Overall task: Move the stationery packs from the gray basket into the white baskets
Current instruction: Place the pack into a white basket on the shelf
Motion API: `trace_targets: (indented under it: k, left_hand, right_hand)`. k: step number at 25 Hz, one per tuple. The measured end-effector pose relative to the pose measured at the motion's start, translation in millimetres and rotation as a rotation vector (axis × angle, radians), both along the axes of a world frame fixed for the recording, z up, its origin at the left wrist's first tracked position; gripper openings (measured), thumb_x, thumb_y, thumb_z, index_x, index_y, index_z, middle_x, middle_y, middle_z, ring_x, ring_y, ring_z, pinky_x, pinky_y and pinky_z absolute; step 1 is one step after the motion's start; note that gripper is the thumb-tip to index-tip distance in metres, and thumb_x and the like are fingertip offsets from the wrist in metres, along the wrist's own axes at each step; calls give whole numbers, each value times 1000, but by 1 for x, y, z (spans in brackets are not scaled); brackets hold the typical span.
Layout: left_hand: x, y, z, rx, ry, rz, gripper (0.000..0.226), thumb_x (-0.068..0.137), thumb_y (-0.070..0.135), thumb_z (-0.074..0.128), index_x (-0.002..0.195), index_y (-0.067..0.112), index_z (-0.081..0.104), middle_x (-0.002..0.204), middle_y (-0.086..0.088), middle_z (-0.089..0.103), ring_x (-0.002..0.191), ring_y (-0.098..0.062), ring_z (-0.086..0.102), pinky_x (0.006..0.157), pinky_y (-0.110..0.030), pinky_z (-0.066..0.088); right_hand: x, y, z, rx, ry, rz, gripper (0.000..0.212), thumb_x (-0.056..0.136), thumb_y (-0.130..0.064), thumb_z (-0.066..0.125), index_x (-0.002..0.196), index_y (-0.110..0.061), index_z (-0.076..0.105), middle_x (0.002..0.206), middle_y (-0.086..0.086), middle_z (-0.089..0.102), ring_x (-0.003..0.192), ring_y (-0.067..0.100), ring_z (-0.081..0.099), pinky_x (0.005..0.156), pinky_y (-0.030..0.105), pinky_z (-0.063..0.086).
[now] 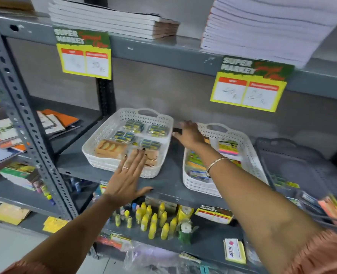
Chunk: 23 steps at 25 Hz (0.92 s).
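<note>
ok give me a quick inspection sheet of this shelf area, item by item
surface: gray metal shelf, bare in the strip between the baskets
job's things: left white basket holds blue-yellow and orange packs; right white basket holds colourful packs; gray basket at far right, what's in it is blurred
clutter: yellow bottles on the shelf below; notebook stacks above; price tags hung on the shelf edge
hands: left hand open, flat over the left basket's front; right hand reaches between the white baskets, grip unclear
cables: nothing seen
surroundings: books on the neighbouring rack to the left
</note>
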<state>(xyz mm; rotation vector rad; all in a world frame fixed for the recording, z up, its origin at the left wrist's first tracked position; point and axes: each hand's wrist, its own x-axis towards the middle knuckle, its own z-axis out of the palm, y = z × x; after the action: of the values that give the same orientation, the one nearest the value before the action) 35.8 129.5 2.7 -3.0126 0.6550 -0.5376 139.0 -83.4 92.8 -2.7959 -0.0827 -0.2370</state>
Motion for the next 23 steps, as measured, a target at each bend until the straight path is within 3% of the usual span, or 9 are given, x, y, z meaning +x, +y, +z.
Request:
trace_targets:
  k: [4,6,8,11,14,16,18,23]
  left_hand:
    - [-8,-65,-15,-89,30,-211,90,80,67,36,136,-3,33,145,-21,39,136,-33,34,115,-35,8]
    - [-12,-84,-26,-106,119,-183,93,82,71,24,133,-6,39,140,-25,45,131,-38,41,113,-38,19]
    - [-14,-91,-37,-121,207,-103,110,75,80,5,134,-7,37,141,-25,43,131,-39,41,111,-42,31]
    - [-6,-94,-50,-87,265,-60,132,52,90,-15,143,1,21,153,-17,25,142,-29,23,118,-41,21]
    - [-3,-97,-55,-111,243,-11,131,52,91,-12,142,4,26,151,-14,32,140,-27,29,116,-41,24]
    - [-4,-97,-57,-108,235,-3,128,55,91,-8,140,3,30,149,-14,36,138,-27,33,115,-42,26]
    - [-3,-97,-58,-90,227,-2,125,57,90,-9,141,5,27,150,-12,35,138,-25,32,116,-40,25]
    - [-4,-97,-59,-93,231,6,124,57,89,-9,142,6,26,151,-11,34,139,-25,31,116,-40,24]
  right_hand:
    - [-30,-95,12,-32,-75,-277,44,94,-18,53,134,-3,46,134,20,51,129,34,43,101,41,45]
    - [-49,-149,10,-92,-7,-402,40,93,-7,48,133,-1,48,135,22,51,129,34,46,102,40,45]
    - [-70,-202,1,-119,130,-489,37,96,-7,41,130,1,52,139,23,50,128,34,49,101,36,45]
    - [-114,-256,-19,-255,538,-476,27,94,-8,48,119,-2,57,144,21,47,121,28,53,91,32,44]
    - [-138,-276,-41,-416,712,-414,69,86,1,56,149,-13,32,155,21,29,138,36,39,106,41,42]
    - [-146,-278,-48,-502,675,-381,58,91,3,46,147,-12,36,153,21,32,140,36,37,108,41,39]
    - [-148,-279,-52,-511,613,-366,45,93,-1,45,136,-8,48,142,18,48,130,33,49,103,38,43]
    - [-134,-267,-10,-175,482,-463,29,88,-15,58,114,-3,64,99,11,66,85,25,64,75,30,53]
